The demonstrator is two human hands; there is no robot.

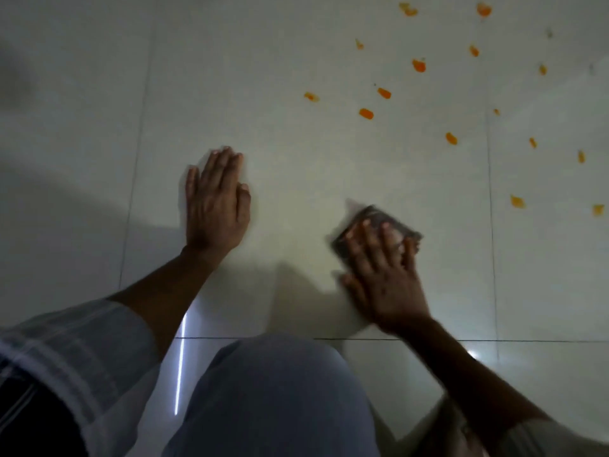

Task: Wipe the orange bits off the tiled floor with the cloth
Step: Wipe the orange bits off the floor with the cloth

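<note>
- Two hands on pale tiled floor [296, 179]: my left hand [216, 206] lies flat at centre-left of the frame, palm down, fingers straight and close together, holding nothing.
- My right hand [384, 278], lower right of centre, is spread and pressed down on the cloth [379, 222], fingers fanned over its top.
- What shows of the cloth is a dark, brownish folded pad with a roughly square outline, one corner toward the upper left; it lies on the floor near the middle of the frame, well apart from the nearest orange bits [418, 65].
- Roughly twenty orange bits dot the upper right quarter, small soft-edged flecks from pale yellow-orange to deep orange, scattered loosely and none touching my hands.
- Motion blur smears the right hand and the cloth's edges, so its weave and any pattern cannot be made out; my fingers cover its near half.
- My knee [280, 390], in light bluish fabric, fills the lower centre and hides the floor beneath it; a pale striped sleeve [75, 357] is cut off at the lower left edge.
- Glossy cream tiles run to every edge, with thin dark grout lines [491, 225] crossing; a bright streak of reflected light [180, 364] stands at lower centre-left.
- Dim light leaves the left side in grey shadow.
</note>
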